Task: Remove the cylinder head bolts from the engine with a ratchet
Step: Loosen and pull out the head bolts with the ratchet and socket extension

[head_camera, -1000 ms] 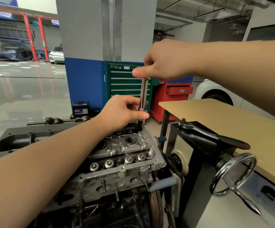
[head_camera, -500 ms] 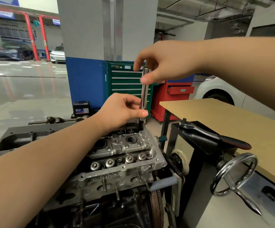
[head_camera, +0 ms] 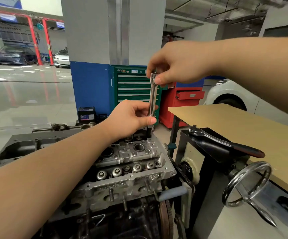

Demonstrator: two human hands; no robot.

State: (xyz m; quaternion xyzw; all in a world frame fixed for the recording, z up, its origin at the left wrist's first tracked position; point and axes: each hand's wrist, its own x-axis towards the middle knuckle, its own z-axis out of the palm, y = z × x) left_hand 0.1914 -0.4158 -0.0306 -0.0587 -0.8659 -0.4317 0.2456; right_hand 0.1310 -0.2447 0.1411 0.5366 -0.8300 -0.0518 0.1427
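A chrome extension bar (head_camera: 152, 95) stands nearly upright over the far end of the cylinder head (head_camera: 132, 163), tip down. The right hand (head_camera: 177, 63) pinches its top; the left hand (head_camera: 131, 118) pinches its base.

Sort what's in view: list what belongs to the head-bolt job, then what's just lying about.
Job:
cylinder head
extension bar, gripped by left hand and right hand
ratchet, idle on the stand

Lying about:
green tool chest
red cabinet
battery
handwheel
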